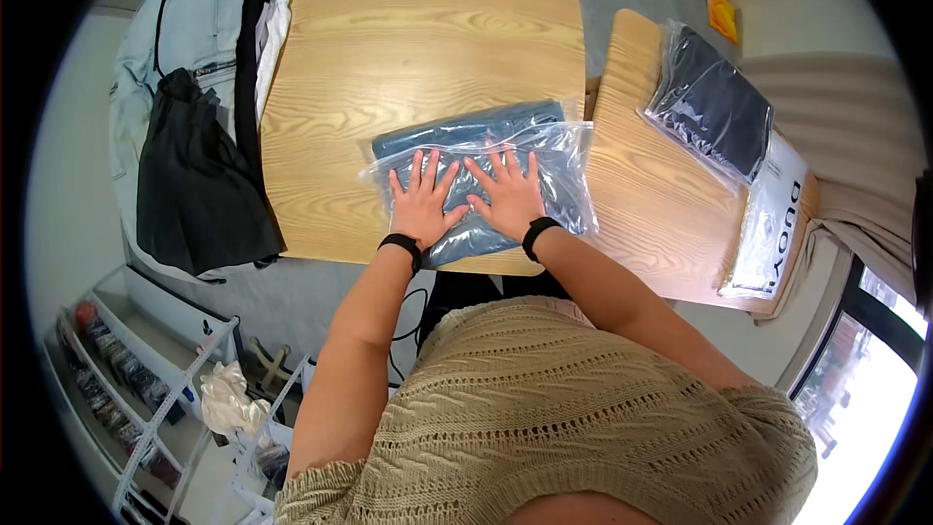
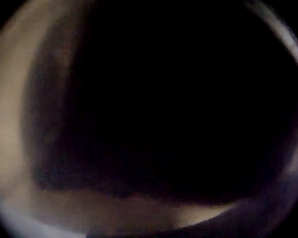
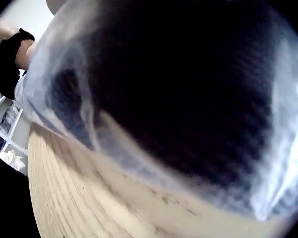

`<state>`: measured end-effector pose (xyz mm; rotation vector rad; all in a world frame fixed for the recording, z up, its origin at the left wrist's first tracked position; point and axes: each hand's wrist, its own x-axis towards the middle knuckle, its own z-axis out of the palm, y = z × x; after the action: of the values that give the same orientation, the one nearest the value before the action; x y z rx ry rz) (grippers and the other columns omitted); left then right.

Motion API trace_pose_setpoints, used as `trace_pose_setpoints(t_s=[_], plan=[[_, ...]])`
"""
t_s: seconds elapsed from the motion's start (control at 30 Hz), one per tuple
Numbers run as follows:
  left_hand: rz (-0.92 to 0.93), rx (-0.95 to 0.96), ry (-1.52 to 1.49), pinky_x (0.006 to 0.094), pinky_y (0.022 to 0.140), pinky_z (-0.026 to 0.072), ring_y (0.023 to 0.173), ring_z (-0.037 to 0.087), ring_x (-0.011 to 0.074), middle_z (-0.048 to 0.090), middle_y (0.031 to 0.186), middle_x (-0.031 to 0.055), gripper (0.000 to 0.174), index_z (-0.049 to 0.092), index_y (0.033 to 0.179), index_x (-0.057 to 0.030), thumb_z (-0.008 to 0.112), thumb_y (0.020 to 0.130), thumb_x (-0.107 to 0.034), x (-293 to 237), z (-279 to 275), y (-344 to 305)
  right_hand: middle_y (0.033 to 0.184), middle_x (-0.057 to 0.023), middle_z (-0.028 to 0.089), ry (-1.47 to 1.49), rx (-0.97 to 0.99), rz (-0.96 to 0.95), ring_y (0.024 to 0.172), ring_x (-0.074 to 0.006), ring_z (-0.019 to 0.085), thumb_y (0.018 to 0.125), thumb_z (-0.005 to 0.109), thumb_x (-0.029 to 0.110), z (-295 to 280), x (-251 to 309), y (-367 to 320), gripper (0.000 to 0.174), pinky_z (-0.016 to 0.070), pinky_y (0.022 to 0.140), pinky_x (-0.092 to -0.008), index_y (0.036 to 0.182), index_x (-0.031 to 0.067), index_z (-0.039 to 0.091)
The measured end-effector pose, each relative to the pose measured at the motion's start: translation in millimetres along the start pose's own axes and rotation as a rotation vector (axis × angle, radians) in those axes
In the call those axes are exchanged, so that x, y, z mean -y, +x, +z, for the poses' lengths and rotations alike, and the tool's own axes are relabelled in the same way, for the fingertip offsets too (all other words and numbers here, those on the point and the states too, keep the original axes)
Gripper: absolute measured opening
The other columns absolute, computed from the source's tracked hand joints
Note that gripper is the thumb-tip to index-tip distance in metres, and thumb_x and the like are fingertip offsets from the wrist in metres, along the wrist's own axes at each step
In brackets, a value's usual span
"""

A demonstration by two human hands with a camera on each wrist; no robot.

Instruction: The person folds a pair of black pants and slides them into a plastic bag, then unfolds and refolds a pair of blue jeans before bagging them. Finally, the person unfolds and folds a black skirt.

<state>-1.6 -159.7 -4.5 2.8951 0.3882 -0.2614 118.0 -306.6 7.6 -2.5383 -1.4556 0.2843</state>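
Note:
A clear zip bag (image 1: 575,196) lies near the front edge of the wooden table (image 1: 428,39), with a folded blue-grey garment (image 1: 466,131) inside or under its film. My left hand (image 1: 422,206) rests flat on the left part of the bag, fingers spread. Beside it, my right hand (image 1: 510,199) presses flat on the plastic, also with spread fingers. The two thumbs nearly meet. Up close in the right wrist view, dark fabric (image 3: 188,114) shows through the film above the wood. Dark blur fills most of the left wrist view.
To the right, a side table (image 1: 641,185) carries a bagged dark garment (image 1: 714,102) and a white printed package (image 1: 773,224). At left hang a light denim piece (image 1: 199,15) and black clothing (image 1: 194,185). White shelving (image 1: 146,418) stands lower left.

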Motion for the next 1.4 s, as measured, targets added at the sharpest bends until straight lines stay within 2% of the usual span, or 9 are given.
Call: trace_pose_setpoints(t_s=[0.17, 0.2, 0.3, 0.37, 0.5, 0.77, 1.23, 1.33, 1.4], plan=[[0.043, 0.002, -0.03, 0.0657, 0.104, 0.015, 0.14, 0.015, 0.0325, 0.018, 0.153, 0.0111, 0.069, 0.033, 0.143, -0.0241, 0.052, 0.084, -0.055, 6.2, -2.1, -0.6, 0.149, -0.0122, 0.027, 0.072, 0.091, -0.018, 0.138, -0.0281, 0.023, 0.089, 0.049, 0.046, -17.6, -17.3, -12.2, 0.057, 0.0154, 0.108, -0.0581, 0.141, 0.0265, 0.037], [0.04, 0.001, -0.025, 0.0657, 0.104, 0.015, 0.14, 0.015, 0.0325, 0.018, 0.153, 0.0111, 0.069, 0.033, 0.143, -0.0241, 0.052, 0.084, -0.055, 4.2, -7.8, -3.2, 0.15, -0.0123, 0.025, -0.085, 0.076, 0.082, 0.14, -0.0254, 0.021, 0.091, 0.047, 0.043, -19.3, -23.1, -19.8, 0.054, 0.0145, 0.109, -0.0557, 0.141, 0.0262, 0.036], [0.024, -0.075, -0.024, 0.0624, 0.106, 0.0156, 0.14, 0.017, 0.033, 0.021, 0.152, 0.0112, 0.066, 0.033, 0.143, -0.0235, 0.053, 0.085, -0.05, -4.9, -23.0, -12.8, 0.15, -0.0119, 0.026, -0.169, 0.019, 0.201, 0.139, -0.0258, 0.021, 0.092, 0.045, 0.041, -33.1, -43.9, -51.6, 0.052, 0.014, 0.109, -0.0563, 0.142, 0.0256, 0.036], [0.132, -0.044, -0.084, 0.0606, 0.107, 0.0158, 0.14, 0.017, 0.0344, 0.021, 0.152, 0.0126, 0.066, 0.032, 0.143, -0.0214, 0.053, 0.086, -0.046, -18.7, -27.2, -21.9, 0.149, -0.0115, 0.028, -0.152, -0.034, 0.199, 0.138, -0.0274, 0.024, 0.091, 0.047, 0.041, -30.0, -54.5, -59.2, 0.051, 0.0172, 0.108, -0.0569, 0.139, 0.0271, 0.039], [-0.053, -0.059, -0.029, 0.0618, 0.106, 0.0158, 0.14, 0.017, 0.034, 0.02, 0.152, 0.0112, 0.063, 0.035, 0.142, -0.0217, 0.052, 0.086, -0.046, -13.1, -5.8, -23.6, 0.147, -0.0118, 0.031, -0.099, -0.097, 0.162, 0.135, -0.0311, 0.029, 0.088, 0.052, 0.04, -19.7, -66.0, -54.8, 0.048, 0.024, 0.105, -0.0577, 0.134, 0.0308, 0.046], [-0.065, -0.086, -0.052, 0.066, 0.103, 0.0183, 0.139, 0.018, 0.0359, 0.02, 0.152, 0.0104, 0.064, 0.038, 0.14, -0.0254, 0.056, 0.083, -0.047, -3.1, 13.4, -15.0, 0.149, -0.0124, 0.027, 0.022, -0.033, 0.16, 0.136, -0.0325, 0.026, 0.087, 0.051, 0.036, -1.6, -74.3, -53.1, 0.051, 0.0246, 0.107, -0.0525, 0.137, 0.0298, 0.043], [-0.052, -0.068, -0.036, 0.0638, 0.104, 0.0178, 0.139, 0.017, 0.0363, 0.02, 0.152, 0.0119, 0.064, 0.036, 0.141, -0.0241, 0.055, 0.084, -0.046, -1.7, 1.2, -12.8, 0.148, -0.0131, 0.029, -0.029, -0.058, 0.182, 0.135, -0.0322, 0.028, 0.085, 0.056, 0.032, -18.0, -65.3, -49.4, 0.052, 0.0226, 0.104, -0.0589, 0.136, 0.0273, 0.045], [0.123, -0.131, 0.009, 0.0625, 0.105, 0.017, 0.139, 0.019, 0.0328, 0.022, 0.151, 0.0115, 0.066, 0.037, 0.141, -0.0255, 0.055, 0.083, -0.05, -0.7, -12.3, -10.6, 0.149, -0.0117, 0.027, -0.064, -0.068, 0.127, 0.136, -0.0315, 0.027, 0.086, 0.056, 0.037, -29.7, -46.5, -33.3, 0.053, 0.0205, 0.105, -0.0595, 0.137, 0.029, 0.043], [0.114, -0.093, 0.027, 0.0626, 0.105, 0.017, 0.139, 0.019, 0.0326, 0.023, 0.151, 0.0115, 0.067, 0.037, 0.141, -0.0257, 0.055, 0.082, -0.052, 8.2, -15.2, -3.6, 0.15, -0.0106, 0.024, -0.082, -0.036, 0.075, 0.138, -0.0317, 0.022, 0.088, 0.052, 0.045, -21.2, -46.1, -20.5, 0.055, 0.0163, 0.105, -0.0619, 0.14, 0.032, 0.038]])
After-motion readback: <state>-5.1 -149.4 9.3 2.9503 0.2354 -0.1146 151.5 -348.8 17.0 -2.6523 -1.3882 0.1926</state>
